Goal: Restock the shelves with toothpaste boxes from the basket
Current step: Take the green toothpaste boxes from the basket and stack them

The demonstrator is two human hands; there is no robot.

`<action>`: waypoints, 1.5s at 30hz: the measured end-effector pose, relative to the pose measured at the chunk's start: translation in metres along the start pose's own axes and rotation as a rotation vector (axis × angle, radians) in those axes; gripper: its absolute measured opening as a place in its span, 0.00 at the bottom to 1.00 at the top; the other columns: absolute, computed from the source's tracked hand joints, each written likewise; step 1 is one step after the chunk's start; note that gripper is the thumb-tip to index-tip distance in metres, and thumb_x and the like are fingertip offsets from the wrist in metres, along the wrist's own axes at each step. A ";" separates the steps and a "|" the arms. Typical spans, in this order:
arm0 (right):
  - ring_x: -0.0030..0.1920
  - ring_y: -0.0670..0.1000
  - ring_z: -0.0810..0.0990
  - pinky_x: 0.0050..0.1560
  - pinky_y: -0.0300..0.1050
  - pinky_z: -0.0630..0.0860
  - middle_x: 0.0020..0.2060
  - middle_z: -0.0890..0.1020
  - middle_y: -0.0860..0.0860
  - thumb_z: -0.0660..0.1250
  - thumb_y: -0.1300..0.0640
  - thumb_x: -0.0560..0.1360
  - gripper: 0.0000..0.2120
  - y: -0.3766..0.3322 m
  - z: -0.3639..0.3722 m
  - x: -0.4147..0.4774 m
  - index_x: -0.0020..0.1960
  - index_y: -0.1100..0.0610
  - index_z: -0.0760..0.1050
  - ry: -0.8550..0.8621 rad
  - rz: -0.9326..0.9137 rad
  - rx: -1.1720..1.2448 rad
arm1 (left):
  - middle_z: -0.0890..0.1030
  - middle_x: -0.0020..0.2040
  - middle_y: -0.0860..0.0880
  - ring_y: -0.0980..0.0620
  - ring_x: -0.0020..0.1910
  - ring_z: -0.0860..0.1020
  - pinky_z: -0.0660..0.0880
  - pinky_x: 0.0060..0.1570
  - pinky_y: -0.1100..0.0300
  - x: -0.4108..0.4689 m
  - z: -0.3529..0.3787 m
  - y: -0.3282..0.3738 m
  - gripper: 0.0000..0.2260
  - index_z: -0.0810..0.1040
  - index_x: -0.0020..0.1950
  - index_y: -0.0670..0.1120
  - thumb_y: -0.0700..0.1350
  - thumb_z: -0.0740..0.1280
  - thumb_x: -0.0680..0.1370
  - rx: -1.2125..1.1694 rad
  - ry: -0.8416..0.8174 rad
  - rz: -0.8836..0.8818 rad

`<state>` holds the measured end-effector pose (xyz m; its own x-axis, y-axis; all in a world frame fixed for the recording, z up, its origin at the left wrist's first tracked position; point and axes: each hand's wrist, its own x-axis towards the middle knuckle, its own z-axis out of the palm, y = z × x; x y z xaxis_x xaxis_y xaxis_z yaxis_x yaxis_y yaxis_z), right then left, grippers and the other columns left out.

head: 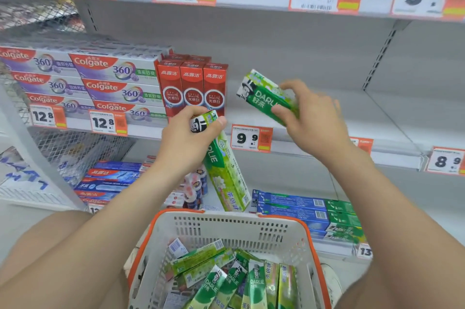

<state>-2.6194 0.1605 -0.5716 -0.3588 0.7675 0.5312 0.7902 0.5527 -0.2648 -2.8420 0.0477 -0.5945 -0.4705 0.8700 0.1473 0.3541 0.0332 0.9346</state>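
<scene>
We hold two green toothpaste boxes at once, and that is where trouble could start. Our left hand grips only the top end of the first Darlie box, thumb and fingers curled round it, so the long body hangs down unsupported and could swing or slip free if the grip loosens. Our right hand is clamped round the second Darlie box, which is tilted in the air just in front of the bare stretch of the middle shelf. Set down carelessly, it could topple or nudge the upright red boxes to its left and knock that row over. With both hands busy, neither could catch a fall. The shelf is a pale, smooth-looking board, so we judge boxes would slide on it easily. At far left lie stacked Colgate 360 boxes, and a 9.9 price tag sits on the shelf edge between our hands. Near us the white, orange-rimmed basket holds more green boxes in a jumble, and the lower shelf on the right carries blue-and-green boxes.
</scene>
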 end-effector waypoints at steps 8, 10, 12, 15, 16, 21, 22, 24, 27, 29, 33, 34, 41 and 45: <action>0.59 0.63 0.78 0.62 0.56 0.69 0.58 0.80 0.56 0.66 0.48 0.82 0.19 0.022 0.055 0.039 0.72 0.44 0.70 -0.318 -0.062 -0.265 | 0.85 0.56 0.46 0.45 0.50 0.87 0.86 0.43 0.39 0.019 0.017 0.001 0.16 0.77 0.61 0.54 0.60 0.73 0.79 -0.130 -0.064 -0.205; 0.60 0.63 0.77 0.61 0.56 0.70 0.60 0.79 0.57 0.62 0.48 0.83 0.19 0.025 0.061 0.041 0.74 0.44 0.69 -0.425 -0.077 -0.180 | 0.86 0.53 0.46 0.47 0.46 0.88 0.86 0.41 0.41 0.022 0.017 0.002 0.15 0.77 0.62 0.51 0.57 0.72 0.80 -0.172 -0.077 -0.248; 0.61 0.63 0.76 0.63 0.57 0.70 0.60 0.79 0.56 0.59 0.48 0.84 0.18 0.025 0.061 0.042 0.74 0.44 0.70 -0.449 -0.093 -0.101 | 0.87 0.49 0.47 0.50 0.41 0.88 0.86 0.37 0.45 0.021 0.016 0.007 0.16 0.77 0.63 0.48 0.55 0.73 0.81 -0.239 -0.075 -0.274; 0.61 0.62 0.78 0.65 0.59 0.73 0.58 0.82 0.56 0.57 0.48 0.85 0.19 0.022 0.056 0.038 0.74 0.48 0.72 -0.447 -0.116 -0.022 | 0.88 0.46 0.47 0.49 0.39 0.88 0.85 0.33 0.49 0.019 0.017 0.011 0.19 0.76 0.64 0.44 0.54 0.73 0.80 -0.315 -0.055 -0.302; 0.63 0.62 0.78 0.66 0.59 0.73 0.61 0.82 0.56 0.56 0.48 0.85 0.20 0.019 0.052 0.035 0.74 0.50 0.73 -0.426 -0.123 -0.010 | 0.88 0.45 0.47 0.49 0.40 0.88 0.85 0.33 0.49 0.017 0.019 0.012 0.20 0.75 0.64 0.43 0.55 0.74 0.80 -0.328 -0.049 -0.307; 0.55 0.48 0.83 0.60 0.49 0.78 0.55 0.86 0.47 0.60 0.40 0.79 0.24 -0.013 0.019 0.013 0.68 0.50 0.79 -0.388 -0.131 0.338 | 0.88 0.49 0.44 0.47 0.43 0.89 0.85 0.37 0.46 0.011 0.028 0.013 0.23 0.74 0.64 0.43 0.57 0.75 0.78 -0.406 -0.037 -0.341; 0.50 0.45 0.84 0.55 0.47 0.80 0.52 0.86 0.45 0.63 0.38 0.77 0.25 -0.020 0.014 0.007 0.69 0.48 0.78 -0.467 -0.125 0.400 | 0.88 0.51 0.42 0.46 0.45 0.89 0.85 0.38 0.45 0.009 0.031 0.013 0.23 0.74 0.64 0.42 0.56 0.75 0.78 -0.450 -0.029 -0.344; 0.50 0.47 0.84 0.54 0.46 0.79 0.53 0.86 0.45 0.67 0.37 0.78 0.26 -0.030 0.010 -0.004 0.72 0.46 0.74 -0.518 -0.188 0.319 | 0.87 0.53 0.40 0.43 0.49 0.88 0.86 0.43 0.42 0.006 0.034 0.017 0.23 0.75 0.64 0.40 0.55 0.73 0.80 -0.574 -0.053 -0.350; 0.55 0.54 0.82 0.52 0.43 0.72 0.58 0.85 0.49 0.68 0.46 0.82 0.22 -0.021 -0.002 -0.001 0.74 0.48 0.72 -0.424 -0.247 0.209 | 0.88 0.52 0.41 0.42 0.52 0.88 0.85 0.51 0.44 0.003 0.041 0.023 0.20 0.80 0.59 0.41 0.58 0.67 0.83 -0.653 -0.144 -0.321; 0.56 0.58 0.81 0.52 0.45 0.70 0.58 0.84 0.51 0.68 0.49 0.82 0.21 -0.008 -0.010 0.007 0.74 0.47 0.71 -0.318 -0.178 0.198 | 0.87 0.50 0.46 0.45 0.51 0.87 0.85 0.51 0.45 0.003 0.045 0.025 0.19 0.81 0.53 0.47 0.61 0.61 0.85 -0.460 -0.114 -0.241; 0.58 0.63 0.75 0.59 0.57 0.67 0.58 0.80 0.55 0.66 0.52 0.82 0.21 0.021 0.007 0.026 0.74 0.45 0.68 0.018 -0.008 -0.157 | 0.76 0.61 0.52 0.48 0.55 0.80 0.79 0.56 0.47 0.018 0.046 0.002 0.12 0.77 0.62 0.50 0.55 0.65 0.82 0.522 -0.113 0.322; 0.58 0.63 0.75 0.60 0.58 0.66 0.58 0.80 0.55 0.67 0.54 0.81 0.22 0.024 0.017 0.031 0.74 0.45 0.68 0.052 -0.008 -0.231 | 0.72 0.64 0.51 0.47 0.55 0.79 0.78 0.53 0.49 0.020 0.047 -0.002 0.13 0.75 0.64 0.50 0.53 0.66 0.82 0.652 -0.164 0.388; 0.65 0.63 0.75 0.68 0.64 0.67 0.63 0.78 0.54 0.64 0.50 0.83 0.22 0.023 0.070 0.072 0.75 0.37 0.66 -0.300 -0.057 -0.132 | 0.44 0.86 0.49 0.39 0.57 0.81 0.74 0.40 0.53 0.025 0.069 -0.035 0.37 0.50 0.85 0.50 0.50 0.66 0.80 0.965 -0.282 0.476; 0.70 0.61 0.72 0.69 0.63 0.65 0.67 0.76 0.54 0.52 0.48 0.87 0.20 0.021 0.078 0.070 0.76 0.36 0.67 -0.455 -0.081 -0.031 | 0.48 0.85 0.46 0.39 0.54 0.82 0.68 0.37 0.55 0.026 0.076 -0.034 0.37 0.49 0.84 0.48 0.52 0.65 0.80 1.012 -0.227 0.494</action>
<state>-2.6666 0.2517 -0.6026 -0.5957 0.7909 0.1401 0.7630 0.6117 -0.2089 -2.8045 0.1071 -0.6468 0.0206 0.9633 0.2676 0.9951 -0.0457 0.0880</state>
